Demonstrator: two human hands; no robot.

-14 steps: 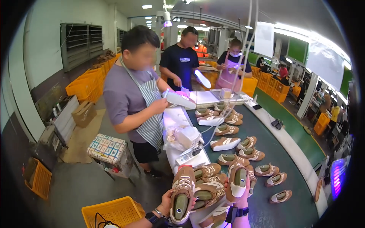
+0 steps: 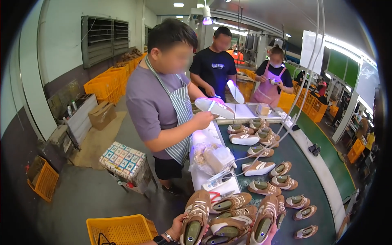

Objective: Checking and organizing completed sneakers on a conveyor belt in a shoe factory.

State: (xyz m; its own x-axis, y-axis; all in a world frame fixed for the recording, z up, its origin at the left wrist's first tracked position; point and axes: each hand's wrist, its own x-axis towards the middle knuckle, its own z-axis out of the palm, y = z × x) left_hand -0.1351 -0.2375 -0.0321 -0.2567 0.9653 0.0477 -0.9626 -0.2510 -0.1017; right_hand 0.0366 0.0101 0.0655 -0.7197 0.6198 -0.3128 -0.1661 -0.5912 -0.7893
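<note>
My left hand point(image 2: 177, 225) is closed round the heel half of a brown sneaker point(image 2: 197, 209) with cream laces and a green insole, toe pointing away from me. At the lower edge my right hand point(image 2: 271, 235), partly cut off, grips a matching sneaker point(image 2: 268, 209) along its right side, also toe away. Between the two lie several more brown-and-white sneakers point(image 2: 233, 221), close together and overlapping. Just beyond them, red-handled pliers point(image 2: 221, 196) rest on the white bench edge.
Several sneakers point(image 2: 264, 188) stand spread over the dark green conveyor belt point(image 2: 322, 200). A yellow crate point(image 2: 118, 222) is at lower left, beside a patterned stool point(image 2: 124, 160). Across the bench a person in a striped apron point(image 2: 179, 110) holds a pale sole point(image 2: 214, 108); two others work beyond.
The whole view has swung, so the scene sits farther right. My right hand has lowered its sneaker, which now shows more of its laces. My left hand keeps its sneaker.
</note>
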